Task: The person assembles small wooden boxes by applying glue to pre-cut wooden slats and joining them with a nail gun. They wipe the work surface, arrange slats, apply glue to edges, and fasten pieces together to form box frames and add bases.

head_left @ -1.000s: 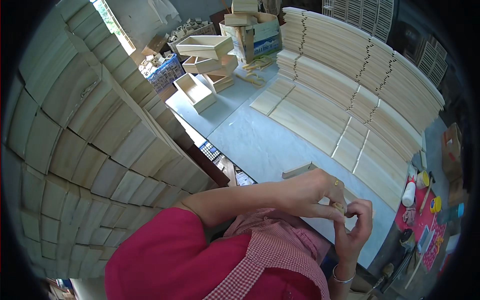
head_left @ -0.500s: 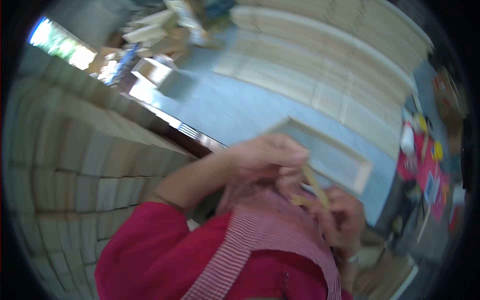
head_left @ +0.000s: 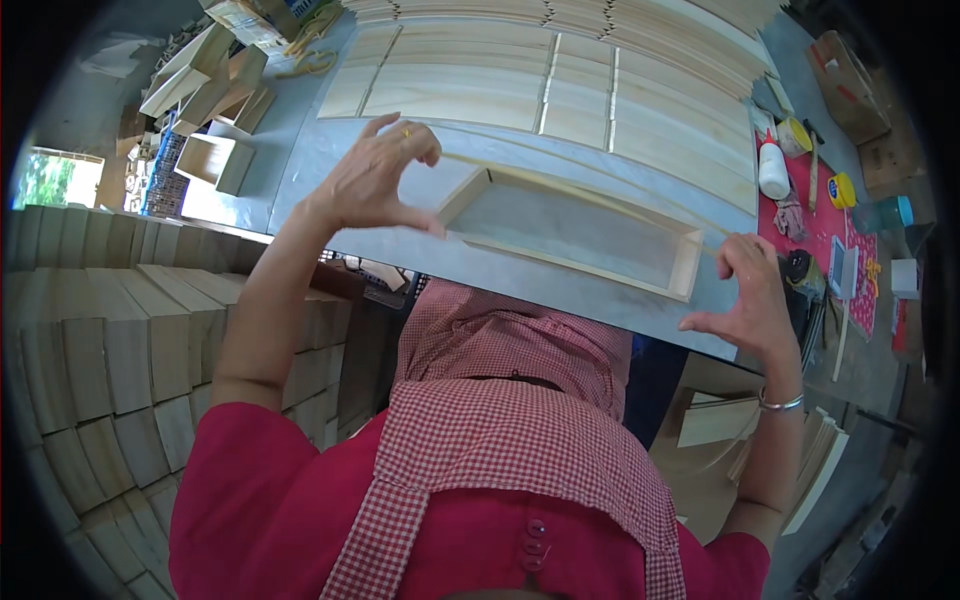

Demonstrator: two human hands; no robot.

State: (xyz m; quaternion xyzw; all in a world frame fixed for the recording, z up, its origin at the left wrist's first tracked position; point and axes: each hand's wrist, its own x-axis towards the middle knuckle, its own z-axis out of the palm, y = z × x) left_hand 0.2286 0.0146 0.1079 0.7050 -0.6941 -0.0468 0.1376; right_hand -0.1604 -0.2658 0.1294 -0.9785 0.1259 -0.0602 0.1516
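Note:
A long, thin tan elastic band point(head_left: 480, 163) is stretched between my two hands above the workbench. My left hand point(head_left: 372, 182) hooks one end on its bent fingers, thumb held apart near the left end of a shallow rectangular wooden frame point(head_left: 686, 268). At the other end, the curled fingers of my right hand point(head_left: 752, 295) pull the band, with that thumb also apart. Two strands run across, close over the frame's far side. Whether the band touches the wood I cannot tell. The frame lies flat on the grey bench top point(head_left: 385, 245), near its front edge.
Grooved wooden boards point(head_left: 470, 75) cover the bench's far side. Small wooden boxes point(head_left: 215, 160) stand at the far left, above stacked wood blocks point(head_left: 135, 360). On the right, a red mat point(head_left: 785, 215) holds a white glue bottle point(head_left: 772, 168), tape and tools.
My hands have moved apart and outward over the frame, stretching the band that was slack between them near my apron. The view has shifted and sharpened.

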